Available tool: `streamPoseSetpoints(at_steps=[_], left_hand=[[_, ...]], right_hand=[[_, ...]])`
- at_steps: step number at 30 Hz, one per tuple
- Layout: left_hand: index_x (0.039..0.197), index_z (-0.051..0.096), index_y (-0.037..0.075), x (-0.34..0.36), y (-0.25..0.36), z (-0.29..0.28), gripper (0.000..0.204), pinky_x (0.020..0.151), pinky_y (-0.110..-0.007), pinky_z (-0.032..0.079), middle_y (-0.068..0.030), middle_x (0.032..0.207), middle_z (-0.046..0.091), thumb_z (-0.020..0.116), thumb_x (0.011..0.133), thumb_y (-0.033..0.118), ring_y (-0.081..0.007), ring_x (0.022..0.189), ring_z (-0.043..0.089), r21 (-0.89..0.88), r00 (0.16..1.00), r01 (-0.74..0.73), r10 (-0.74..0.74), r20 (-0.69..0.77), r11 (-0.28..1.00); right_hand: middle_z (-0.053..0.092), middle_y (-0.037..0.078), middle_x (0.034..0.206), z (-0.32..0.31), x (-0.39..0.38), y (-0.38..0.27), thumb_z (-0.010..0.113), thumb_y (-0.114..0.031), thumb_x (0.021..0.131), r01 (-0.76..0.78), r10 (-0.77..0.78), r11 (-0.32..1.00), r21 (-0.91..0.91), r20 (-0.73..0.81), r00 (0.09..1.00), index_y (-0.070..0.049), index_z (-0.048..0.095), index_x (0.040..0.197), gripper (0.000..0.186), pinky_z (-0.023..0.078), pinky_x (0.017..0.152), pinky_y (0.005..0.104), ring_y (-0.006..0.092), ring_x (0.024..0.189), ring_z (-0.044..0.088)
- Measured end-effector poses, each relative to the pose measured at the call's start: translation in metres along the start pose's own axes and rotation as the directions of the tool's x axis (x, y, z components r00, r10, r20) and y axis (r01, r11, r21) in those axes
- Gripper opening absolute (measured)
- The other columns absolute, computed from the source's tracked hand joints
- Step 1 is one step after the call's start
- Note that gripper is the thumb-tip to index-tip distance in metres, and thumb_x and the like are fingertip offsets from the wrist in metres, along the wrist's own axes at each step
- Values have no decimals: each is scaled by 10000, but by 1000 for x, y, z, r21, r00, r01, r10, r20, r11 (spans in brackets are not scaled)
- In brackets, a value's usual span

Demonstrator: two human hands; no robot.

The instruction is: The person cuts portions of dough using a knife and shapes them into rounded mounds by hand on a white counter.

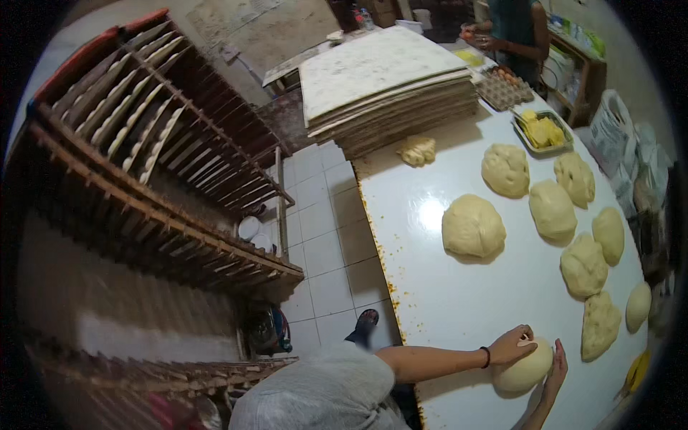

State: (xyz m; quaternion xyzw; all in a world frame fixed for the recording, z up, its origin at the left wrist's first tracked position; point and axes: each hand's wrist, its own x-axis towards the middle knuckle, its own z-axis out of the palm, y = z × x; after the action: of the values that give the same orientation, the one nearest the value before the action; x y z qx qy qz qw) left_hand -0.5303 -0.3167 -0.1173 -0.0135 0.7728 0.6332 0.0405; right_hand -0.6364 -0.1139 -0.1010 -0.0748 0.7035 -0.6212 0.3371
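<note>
A smooth, pale ball of dough (523,373) rests on the white table near its front edge, between my two hands. My left hand (513,347), with a dark band at the wrist, lies over the ball's upper left with its fingers curled against it. Along the right side of the ball, my right hand (557,367) is cupped with its fingers pressed to the dough. Close by on the right lie a flattened, rough dough piece (600,326) and a small oval one (638,307).
Several dough lumps sit farther up the white table (423,301), one large and round (474,226). Beyond them are a tray of yellow fat (542,132), an egg carton (504,89) and stacked boards (387,79). A wooden rack (165,208) stands left; another person (519,36) works behind.
</note>
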Motion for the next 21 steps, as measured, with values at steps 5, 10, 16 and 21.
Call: streamPoseSetpoints(at_steps=[5, 10, 16, 21], left_hand=[[1398, 585, 25, 59, -8, 20, 590, 1146, -435, 403, -190, 1458, 584, 519, 999, 454, -329, 1342, 540, -48, 998, 7, -10, -59, 999], [1407, 582, 34, 39, -2, -4, 666, 1145, -465, 398, -199, 1455, 581, 551, 959, 527, -353, 1343, 532, -95, 1000, 21, -21, 0, 995], [1418, 578, 46, -65, -18, -50, 761, 1144, -502, 392, -211, 1452, 577, 590, 911, 614, -382, 1344, 523, 8, 997, 48, -48, 66, 999], [1427, 575, 55, -172, -28, -85, 842, 1142, -533, 387, -221, 1449, 573, 622, 871, 687, -406, 1345, 515, 144, 990, 18, -37, 133, 989]], right_hand=[[475, 160, 1544, -13, 40, 47, 343, -515, 1117, -34, -22, 803, 594, 87, 996, -32, 413, 1563, 661, 443, 1139, 436, 308, 1388, 498], [502, 152, 1529, 27, 14, 23, 325, -522, 1116, -124, 63, 776, 618, 120, 991, -68, 408, 1574, 650, 443, 1142, 439, 298, 1389, 507], [519, 154, 1517, 114, -40, 33, 318, -523, 1112, -99, 82, 931, 351, 62, 995, -61, 427, 1561, 653, 452, 1129, 461, 304, 1381, 518], [518, 162, 1521, 248, -127, 18, 319, -506, 1114, -50, 49, 998, -28, -34, 998, -61, 428, 1562, 640, 422, 1148, 475, 312, 1394, 503]])
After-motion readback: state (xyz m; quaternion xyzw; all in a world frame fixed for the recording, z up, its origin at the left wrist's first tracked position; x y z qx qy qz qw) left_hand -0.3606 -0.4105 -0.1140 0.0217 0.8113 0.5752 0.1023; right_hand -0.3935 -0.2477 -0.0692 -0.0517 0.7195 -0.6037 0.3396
